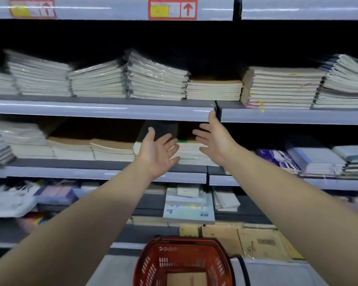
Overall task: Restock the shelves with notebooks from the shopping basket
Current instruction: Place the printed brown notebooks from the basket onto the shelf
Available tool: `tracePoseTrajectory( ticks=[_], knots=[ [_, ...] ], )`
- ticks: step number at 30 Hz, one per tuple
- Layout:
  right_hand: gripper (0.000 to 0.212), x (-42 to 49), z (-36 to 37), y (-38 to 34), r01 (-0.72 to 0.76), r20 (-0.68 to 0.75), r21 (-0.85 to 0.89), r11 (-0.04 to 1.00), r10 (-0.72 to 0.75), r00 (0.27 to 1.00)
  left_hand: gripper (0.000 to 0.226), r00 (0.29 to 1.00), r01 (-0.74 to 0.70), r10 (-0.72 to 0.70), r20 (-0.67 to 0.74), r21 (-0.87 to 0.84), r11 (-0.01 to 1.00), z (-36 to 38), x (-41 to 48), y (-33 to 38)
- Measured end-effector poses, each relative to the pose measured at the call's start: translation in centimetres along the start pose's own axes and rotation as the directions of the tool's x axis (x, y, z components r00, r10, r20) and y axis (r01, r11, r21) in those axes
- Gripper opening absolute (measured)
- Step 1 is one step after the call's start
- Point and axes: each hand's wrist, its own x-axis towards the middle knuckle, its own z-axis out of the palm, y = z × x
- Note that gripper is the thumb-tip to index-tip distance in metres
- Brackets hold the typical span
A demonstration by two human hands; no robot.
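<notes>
Both hands empty, fingers spread and relaxed, palms turned toward each other. Left hand (157, 153) and right hand (216, 141) flank a short notebook stack (189, 151) on the middle shelf (70, 172). The fingertips overlap the stack's ends; contact cannot be confirmed. The right thumb rises in front of the upper shelf lip (112, 110). Further notebook piles run outward from both hands along the same shelf. Well below the hands, nearer the person: red shopping basket (153, 263), one brown notebook (186, 278) lying flat inside.
</notes>
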Motion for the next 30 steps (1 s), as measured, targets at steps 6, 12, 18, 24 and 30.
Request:
tracePoseTrajectory(
  ticks=[6,12,18,24,30],
  knots=[
    [0.076,0.2,-0.3,4.0,-0.105,-0.035,-0.033,0.994,0.104,0.994,0.077,0.989,0.105,-0.109,-0.096,-0.054,0.993,-3.4,-0.6,-4.2],
    [0.071,0.7,-2.0,10.7,-0.255,-0.087,-0.100,0.962,0.247,0.965,0.077,0.960,0.211,-0.218,-0.174,-0.057,0.976,-7.8,0.4,-9.7],
    [0.069,1.5,-3.5,15.7,-0.368,-0.139,-0.166,0.915,0.348,0.927,0.080,0.918,0.303,-0.323,-0.231,-0.118,0.946,-11.1,0.4,-15.1],
    [0.067,2.8,-4.8,21.5,-0.455,-0.203,-0.150,0.878,0.423,0.883,0.081,0.859,0.381,-0.390,-0.332,-0.094,0.920,-14.3,1.3,-19.3],
    [0.064,4.4,-6.9,28.6,-0.530,-0.198,-0.179,0.829,0.497,0.845,0.081,0.810,0.395,-0.402,-0.427,-0.109,0.912,-17.2,1.3,-23.9]
  ],
)
